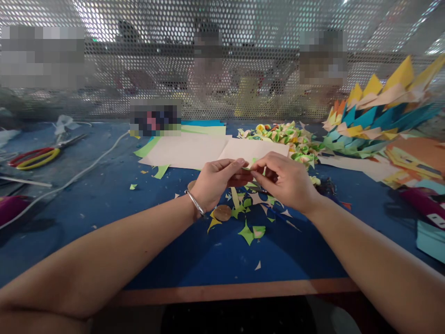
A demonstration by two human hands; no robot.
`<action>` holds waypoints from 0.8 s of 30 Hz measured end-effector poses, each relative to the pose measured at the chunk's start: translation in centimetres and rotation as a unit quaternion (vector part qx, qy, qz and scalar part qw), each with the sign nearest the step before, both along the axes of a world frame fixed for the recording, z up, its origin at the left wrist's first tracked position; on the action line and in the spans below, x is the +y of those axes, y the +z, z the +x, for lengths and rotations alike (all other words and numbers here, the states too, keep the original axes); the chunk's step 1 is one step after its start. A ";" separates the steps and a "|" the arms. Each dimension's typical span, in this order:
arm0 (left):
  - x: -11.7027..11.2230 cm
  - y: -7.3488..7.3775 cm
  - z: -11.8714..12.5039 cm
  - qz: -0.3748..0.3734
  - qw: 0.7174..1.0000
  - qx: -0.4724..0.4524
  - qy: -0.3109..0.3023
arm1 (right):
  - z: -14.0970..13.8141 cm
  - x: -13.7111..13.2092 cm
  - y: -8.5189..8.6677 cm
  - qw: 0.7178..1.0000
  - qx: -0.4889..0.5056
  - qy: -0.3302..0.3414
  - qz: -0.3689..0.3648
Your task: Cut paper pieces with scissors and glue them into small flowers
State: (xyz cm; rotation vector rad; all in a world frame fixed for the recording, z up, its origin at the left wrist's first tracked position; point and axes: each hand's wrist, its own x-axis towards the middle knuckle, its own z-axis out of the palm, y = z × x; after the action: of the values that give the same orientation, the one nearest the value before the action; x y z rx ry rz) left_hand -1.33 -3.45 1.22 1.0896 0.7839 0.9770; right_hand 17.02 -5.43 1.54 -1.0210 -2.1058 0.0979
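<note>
My left hand (219, 182), with a silver bangle at the wrist, is closed in a pinch over the middle of the table. Opposite it, my right hand (285, 181) has its thumb and forefinger pinched together. Between the two sets of fingertips a little of a green paper piece (249, 168) shows; most of it is hidden. Below the hands lie green paper scraps (246, 233), a round brown disc (222, 213) and a thin blue-handled tool (283, 218). White paper sheets (187, 150) lie just behind the hands.
A pile of curled green and yellow paper pieces (278, 135) sits behind my right hand. At right stands a spiky layered paper model (378, 111), with a purple tool (424, 204) nearer. Red-and-yellow-handled scissors (40, 157) and a white cord (79, 169) lie left. Perforated metal (225, 99) rises behind.
</note>
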 end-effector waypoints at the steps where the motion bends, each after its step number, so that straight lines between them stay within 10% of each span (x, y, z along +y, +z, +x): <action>1: 0.0 0.1 0.0 -0.005 1.000 -0.006 0.002 | 0.0 0.0 0.0 1.000 -0.012 0.006 0.007; 24: 0.1 -0.7 -0.4 0.174 0.980 0.094 -0.010 | 0.2 -0.1 0.3 0.973 0.133 0.013 -0.187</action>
State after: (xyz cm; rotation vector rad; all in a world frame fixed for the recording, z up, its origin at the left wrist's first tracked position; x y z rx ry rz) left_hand -1.69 -3.37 0.48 1.5087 0.7689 1.0274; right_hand 17.27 -5.48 1.88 -1.1260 -1.8919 0.6315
